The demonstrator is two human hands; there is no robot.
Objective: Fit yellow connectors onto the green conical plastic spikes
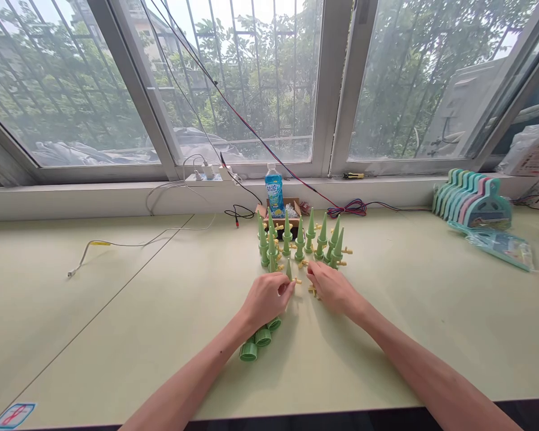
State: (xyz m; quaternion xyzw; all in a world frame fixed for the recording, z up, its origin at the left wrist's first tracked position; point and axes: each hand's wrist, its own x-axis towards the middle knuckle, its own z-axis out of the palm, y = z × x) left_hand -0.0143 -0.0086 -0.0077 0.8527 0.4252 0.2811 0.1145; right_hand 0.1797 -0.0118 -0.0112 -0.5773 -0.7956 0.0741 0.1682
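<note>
My left hand (266, 297) is closed around the lower part of a green plant watering spike (288, 269), which stands point up with a small yellow valve sticking out to the right. Just right of it, my right hand (330, 286) has its fingers pinched together beside a yellow valve piece (302, 263); whatever lies between the fingertips is hidden. Several more green spikes (323, 237) with yellow valves stand upright in a loose group beyond both hands. More yellow pieces (313, 291) lie under the right hand. Green hollow cylindrical ends (248, 351) show below my left wrist.
Behind the spikes, a blue-labelled bottle (274, 190) stands at a small cardboard box (291, 226). Coiled cables (348, 208) lie along the sill. Pastel hangers (471, 197) are stacked far right, with a packaged one (498, 242) before them. A white cable (130, 244) crosses the left table.
</note>
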